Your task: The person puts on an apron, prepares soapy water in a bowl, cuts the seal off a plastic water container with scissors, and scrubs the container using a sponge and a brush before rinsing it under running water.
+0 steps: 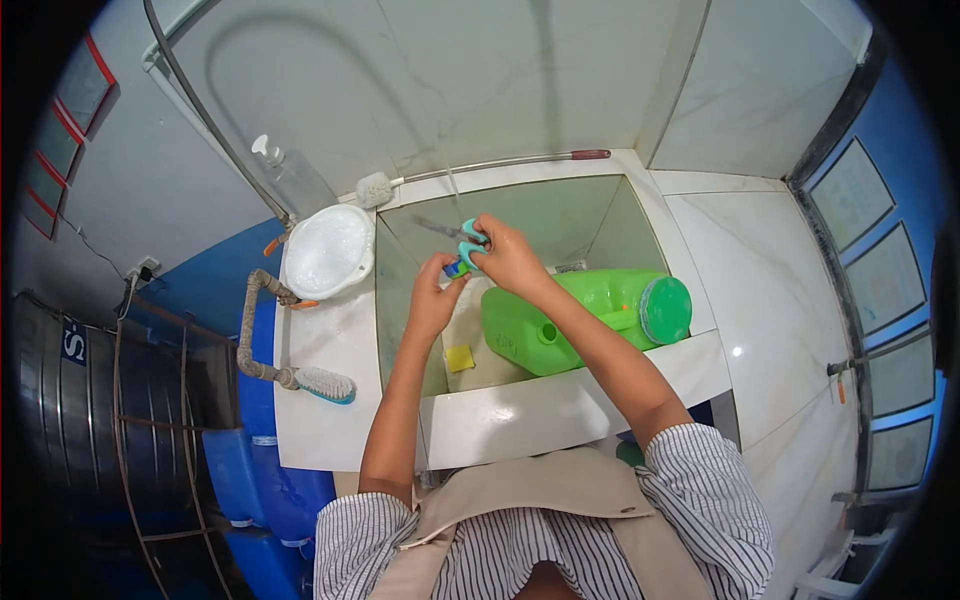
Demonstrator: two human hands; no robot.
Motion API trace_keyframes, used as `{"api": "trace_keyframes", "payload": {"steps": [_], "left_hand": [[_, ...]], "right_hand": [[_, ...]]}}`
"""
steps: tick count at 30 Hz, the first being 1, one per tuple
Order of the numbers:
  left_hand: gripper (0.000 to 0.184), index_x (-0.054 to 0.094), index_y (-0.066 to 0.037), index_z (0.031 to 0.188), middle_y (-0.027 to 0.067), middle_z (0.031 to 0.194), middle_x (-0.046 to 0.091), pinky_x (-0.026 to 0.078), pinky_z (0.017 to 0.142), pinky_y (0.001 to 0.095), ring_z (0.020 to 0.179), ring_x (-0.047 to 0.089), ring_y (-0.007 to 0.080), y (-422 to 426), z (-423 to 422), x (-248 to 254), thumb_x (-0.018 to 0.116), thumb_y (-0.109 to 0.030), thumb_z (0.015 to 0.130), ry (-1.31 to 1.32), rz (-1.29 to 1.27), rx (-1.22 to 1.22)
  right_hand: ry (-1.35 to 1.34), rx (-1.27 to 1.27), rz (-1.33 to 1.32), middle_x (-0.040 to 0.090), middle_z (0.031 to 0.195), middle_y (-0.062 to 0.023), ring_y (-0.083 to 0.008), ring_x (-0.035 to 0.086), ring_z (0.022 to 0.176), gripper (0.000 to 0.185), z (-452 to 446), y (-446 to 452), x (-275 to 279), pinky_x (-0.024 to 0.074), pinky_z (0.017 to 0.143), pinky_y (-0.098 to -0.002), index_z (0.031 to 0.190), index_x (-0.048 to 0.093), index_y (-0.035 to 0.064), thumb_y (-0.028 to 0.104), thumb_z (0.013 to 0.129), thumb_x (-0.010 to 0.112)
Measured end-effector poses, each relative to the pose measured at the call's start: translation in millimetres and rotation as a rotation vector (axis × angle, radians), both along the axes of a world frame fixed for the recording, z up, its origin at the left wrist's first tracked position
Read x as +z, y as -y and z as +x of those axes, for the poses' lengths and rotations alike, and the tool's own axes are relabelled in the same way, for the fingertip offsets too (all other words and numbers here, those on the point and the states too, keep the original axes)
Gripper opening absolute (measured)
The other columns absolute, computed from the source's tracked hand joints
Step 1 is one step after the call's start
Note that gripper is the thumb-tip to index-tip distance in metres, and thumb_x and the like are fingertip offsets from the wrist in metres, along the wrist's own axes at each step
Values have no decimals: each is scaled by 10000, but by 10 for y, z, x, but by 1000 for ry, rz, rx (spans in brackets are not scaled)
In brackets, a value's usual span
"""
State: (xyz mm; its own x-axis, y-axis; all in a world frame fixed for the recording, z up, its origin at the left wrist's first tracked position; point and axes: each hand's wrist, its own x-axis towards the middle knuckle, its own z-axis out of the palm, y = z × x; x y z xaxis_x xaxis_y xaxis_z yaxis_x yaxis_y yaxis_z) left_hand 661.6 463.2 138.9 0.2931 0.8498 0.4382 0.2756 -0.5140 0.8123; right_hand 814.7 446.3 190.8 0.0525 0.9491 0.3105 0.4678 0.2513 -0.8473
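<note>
Over the tiled sink basin, my right hand (506,258) is closed on the teal handles of a pair of scissors (472,232), whose blades point up and left. Just left of it, my left hand (436,290) pinches a small blue and green piece (457,268) close to the lower handle. A thin stream of water seems to fall by the scissors. Below my right forearm a large green jug (552,330) with a green lid lies on its side in the basin. A yellow sponge (460,358) lies on the basin floor.
On the left ledge are a white bowl with suds (328,252), a clear pump bottle (298,180), a brush (326,384) and a pipe (246,325). A long-handled brush (490,165) lies along the back rim. Blue containers (270,480) stand lower left.
</note>
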Motion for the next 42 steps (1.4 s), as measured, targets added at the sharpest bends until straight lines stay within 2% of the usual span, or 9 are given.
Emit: {"api": "trace_keyframes", "payload": {"steps": [5, 11, 13, 16, 20, 22, 29, 37, 42], "left_hand": [[267, 559, -6, 920, 139, 886, 594, 419, 775, 322, 810, 543, 268, -40, 15, 123, 695, -157, 746, -496, 279, 144], [210, 547, -33, 872, 83, 878, 604, 483, 701, 368, 764, 602, 234, 18, 66, 115, 634, -221, 840, 191, -395, -139], [208, 516, -56, 908, 80, 867, 584, 500, 706, 336, 778, 597, 222, 27, 133, 175, 613, -234, 863, 880, -970, -423], [238, 480, -71, 965, 91, 846, 565, 517, 670, 328, 755, 600, 244, -167, 161, -154, 617, -234, 857, 1073, -1114, -286], [246, 471, -68, 939, 87, 828, 546, 518, 614, 328, 717, 596, 223, -290, -59, -402, 613, -252, 861, 1075, -1053, -233], [248, 473, -58, 867, 96, 822, 537, 511, 566, 333, 682, 589, 228, -251, -261, -379, 605, -267, 866, 323, -682, 403], [367, 529, -42, 1151, 282, 1003, 481, 494, 728, 450, 730, 580, 395, -199, -1725, -954, 582, -258, 859, -606, -171, 564], [301, 516, -38, 1157, 249, 1129, 460, 486, 750, 439, 832, 592, 377, 168, -951, -191, 463, -216, 921, -449, -70, 680], [262, 578, -11, 1059, 137, 1067, 577, 423, 872, 350, 1026, 544, 291, 732, 731, 0, 473, -212, 928, 84, -127, -146]], "right_hand": [[-25, -16, 56, 596, 777, -210, -354, 586, 676, 255, -73, 10, -24, 471, 628, -399, 963, 489, -1, 46, 745, 611], [33, -201, 43, 602, 784, -211, -368, 595, 704, 279, 170, -357, -314, 474, 630, -408, 956, 498, 1, 93, 736, 644], [31, -206, 40, 604, 793, -214, -379, 597, 722, 284, 187, -418, -407, 474, 632, -412, 957, 499, 3, 102, 736, 648], [70, -223, 74, 606, 812, -222, -402, 596, 758, 284, 218, -544, -519, 473, 637, -421, 955, 499, 6, 109, 738, 650], [227, -206, 106, 602, 838, -242, -432, 583, 794, 292, 289, -637, -591, 462, 651, -455, 968, 481, 10, 111, 748, 646], [368, -204, 13, 605, 821, -250, -438, 584, 790, 323, 460, -612, -641, 462, 662, -479, 1016, 474, -3, 144, 772, 628], [554, -447, -341, 606, 963, -268, -421, 589, 902, 440, 2095, 103, -630, 473, 759, -449, 1128, 511, -20, 296, 828, 575], [-2, -367, -480, 628, 931, -94, -187, 615, 840, 357, 3285, 1124, -1192, 474, 757, -311, 1049, 530, -5, 311, 885, 569], [-84, -352, -328, 635, 935, -127, -167, 575, 821, 502, 1835, 1319, -511, 453, 735, -280, 988, 521, -16, 468, 858, 560]]}}
